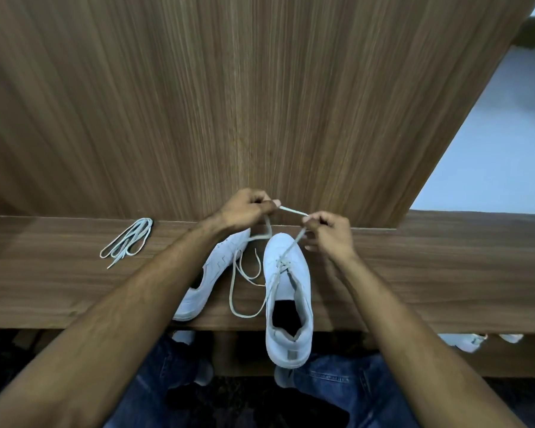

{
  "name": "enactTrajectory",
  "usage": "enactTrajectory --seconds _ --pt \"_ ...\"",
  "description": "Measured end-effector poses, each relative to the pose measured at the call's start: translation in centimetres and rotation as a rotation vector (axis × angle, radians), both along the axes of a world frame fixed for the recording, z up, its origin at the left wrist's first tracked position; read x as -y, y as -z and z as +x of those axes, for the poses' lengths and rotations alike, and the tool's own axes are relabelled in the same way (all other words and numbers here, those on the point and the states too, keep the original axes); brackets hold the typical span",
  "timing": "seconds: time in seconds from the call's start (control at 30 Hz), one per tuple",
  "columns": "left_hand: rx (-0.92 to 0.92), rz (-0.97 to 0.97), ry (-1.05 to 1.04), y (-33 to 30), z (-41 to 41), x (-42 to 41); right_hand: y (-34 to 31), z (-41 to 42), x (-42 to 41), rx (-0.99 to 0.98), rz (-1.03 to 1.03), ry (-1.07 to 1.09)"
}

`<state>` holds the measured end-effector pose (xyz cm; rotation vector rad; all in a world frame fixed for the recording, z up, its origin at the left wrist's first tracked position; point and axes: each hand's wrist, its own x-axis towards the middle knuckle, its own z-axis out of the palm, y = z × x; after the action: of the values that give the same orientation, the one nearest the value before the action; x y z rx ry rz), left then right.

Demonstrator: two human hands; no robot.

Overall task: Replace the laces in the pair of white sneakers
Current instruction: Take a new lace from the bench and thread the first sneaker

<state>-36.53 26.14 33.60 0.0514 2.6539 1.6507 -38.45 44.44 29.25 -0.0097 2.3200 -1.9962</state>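
Head view showed the left hand (247, 208) and right hand (329, 231) each pinching the limp, light lace (292, 210) stretched between their fingers above the right sneaker (286, 285), best gripped near its stiff tips.

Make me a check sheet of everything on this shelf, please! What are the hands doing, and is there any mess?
Surface: brown wood-grain ledge against a wood-grain panel.
Job's things: white sneaker on the right, heel overhanging the ledge edge, pale lace threaded only near its toe; second white sneaker lying beside it, partly under the left forearm; bundled pale spare lace lying apart to the left.
Clutter: nothing seen.
Hands: left hand and right hand each pinch the lace, a short stretch taut between them.
Cables: nothing seen.
Surroundings: blue jeans below; white shoes under the ledge at right, blurred.
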Motion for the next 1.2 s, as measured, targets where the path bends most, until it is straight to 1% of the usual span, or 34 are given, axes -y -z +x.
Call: enactTrajectory --seconds 0.07,0.13,0.2,0.27,0.37,0.43,0.47,0.53,0.6,0.77,0.87,0.93,1.03,1.2 --pt "0.026 -0.021 -0.022 1.0 0.2 1.3 1.1 0.1 -1.6 0.149 -0.112 0.172" --pt "0.05 -0.025 -0.037 2.1 0.2 2.3 2.7 0.1 -3.4 0.281 -0.165 0.305" --pt "0.038 -0.028 -0.037 3.0 0.2 2.5 3.9 0.4 -4.2 0.358 -0.147 0.334" --pt "-0.001 -0.024 -0.013 3.5 0.2 2.2 4.4 0.8 -3.9 0.33 -0.129 0.264" --pt "-0.03 -0.013 0.065 4.2 -0.1 1.2 3.4 1.4 -2.1 0.139 -0.099 0.027" --pt "-0.028 -0.002 0.142 4.5 -0.3 0.3 2.4 1.6 -0.6 0.048 0.022 -0.178" --pt "-0.029 -0.014 0.168 4.7 -0.4 -0.2 1.9 1.8 0.0 0.018 0.104 -0.247" --pt "-0.024 -0.045 0.181 4.9 -0.4 -0.5 1.5 1.7 0.8 -0.028 0.165 -0.274" --pt "-0.018 -0.037 0.15 5.5 -0.3 0.0 1.6 1.5 0.6 -0.009 0.103 -0.186" --pt "0.016 -0.117 0.012 6.8 0.4 3.0 2.4 0.4 -2.7 0.159 -0.246 0.22" --pt "0.027 -0.134 -0.078 7.1 0.9 4.3 3.3 -0.4 -5.1 0.221 -0.335 0.384" --pt "0.042 -0.086 -0.154 7.5 1.0 4.9 4.0 -0.6 -6.3 0.245 -0.351 0.429" --pt "0.054 0.05 -0.297 7.9 1.4 5.1 4.5 -0.6 -7.3 0.261 -0.358 0.448" --pt "0.035 0.434 -0.585 7.9 1.8 4.4 4.9 -0.7 -7.4 0.256 -0.363 0.445"
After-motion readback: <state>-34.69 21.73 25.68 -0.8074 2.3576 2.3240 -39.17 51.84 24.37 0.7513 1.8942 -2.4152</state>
